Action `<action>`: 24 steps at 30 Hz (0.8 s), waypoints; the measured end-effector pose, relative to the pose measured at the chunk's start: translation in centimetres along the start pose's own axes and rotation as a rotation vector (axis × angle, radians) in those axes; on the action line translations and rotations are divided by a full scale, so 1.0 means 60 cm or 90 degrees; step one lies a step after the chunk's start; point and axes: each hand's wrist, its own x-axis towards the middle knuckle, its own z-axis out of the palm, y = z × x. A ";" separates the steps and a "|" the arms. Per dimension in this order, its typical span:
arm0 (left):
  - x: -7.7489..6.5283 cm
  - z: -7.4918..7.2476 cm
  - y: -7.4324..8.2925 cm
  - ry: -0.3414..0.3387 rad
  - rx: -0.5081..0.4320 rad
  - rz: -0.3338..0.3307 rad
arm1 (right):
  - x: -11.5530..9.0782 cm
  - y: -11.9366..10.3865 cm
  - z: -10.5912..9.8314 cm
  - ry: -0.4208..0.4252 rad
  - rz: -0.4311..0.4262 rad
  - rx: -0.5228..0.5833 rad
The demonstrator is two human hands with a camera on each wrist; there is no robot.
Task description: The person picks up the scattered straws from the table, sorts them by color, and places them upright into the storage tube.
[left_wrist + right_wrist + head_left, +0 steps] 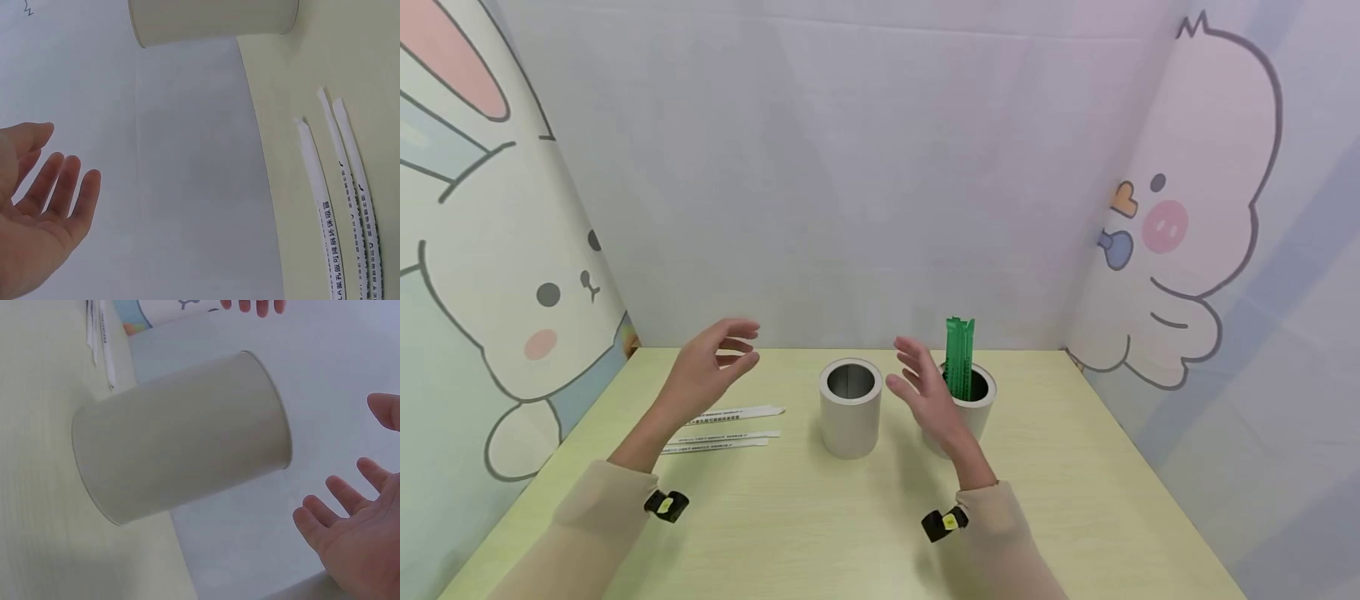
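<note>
Head view: the left hand (700,367) and right hand (932,404) hover, fingers loosely bent and gripping nothing. Three white wrapped sticks (748,412) lie flat on the surface (835,517) below the left hand, long axes running left to right, tips towards the left cup (850,425), probably spaced for easy pinching. Green sticks (959,358) stand nearly upright, presumably propped by the right cup (983,408).
</note>
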 end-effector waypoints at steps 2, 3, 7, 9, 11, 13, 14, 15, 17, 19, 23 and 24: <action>-0.005 -0.002 -0.006 -0.002 0.000 0.002 | 0.001 0.011 0.010 0.000 0.016 0.011; -0.008 -0.003 -0.010 -0.003 0.002 0.003 | 0.001 0.016 0.015 0.001 0.024 0.014; -0.018 -0.006 -0.020 -0.010 0.007 0.002 | 0.002 0.036 0.032 -0.003 0.053 0.037; -0.024 -0.006 -0.024 -0.013 0.009 -0.002 | 0.001 0.044 0.040 -0.012 0.066 0.042; -0.029 -0.006 -0.027 -0.017 0.007 -0.006 | 0.000 0.051 0.046 -0.020 0.075 0.047; -0.033 -0.005 -0.031 -0.021 0.007 -0.006 | -0.001 0.057 0.052 -0.023 0.081 0.047; -0.035 -0.004 -0.033 -0.023 0.008 -0.004 | -0.003 0.058 0.054 -0.023 0.084 0.049; -0.036 -0.004 -0.034 -0.025 0.007 -0.001 | -0.004 0.060 0.056 -0.023 0.085 0.053; -0.037 -0.002 -0.039 -0.028 0.011 0.004 | -0.005 0.065 0.059 -0.026 0.085 0.062; -0.039 -0.001 -0.043 -0.031 0.014 0.007 | -0.005 0.069 0.062 -0.031 0.084 0.069; -0.047 0.002 -0.050 -0.046 0.022 0.001 | -0.007 0.072 0.068 -0.036 0.083 0.077; -0.049 0.003 -0.051 -0.050 0.021 0.001 | -0.006 0.073 0.069 -0.037 0.084 0.078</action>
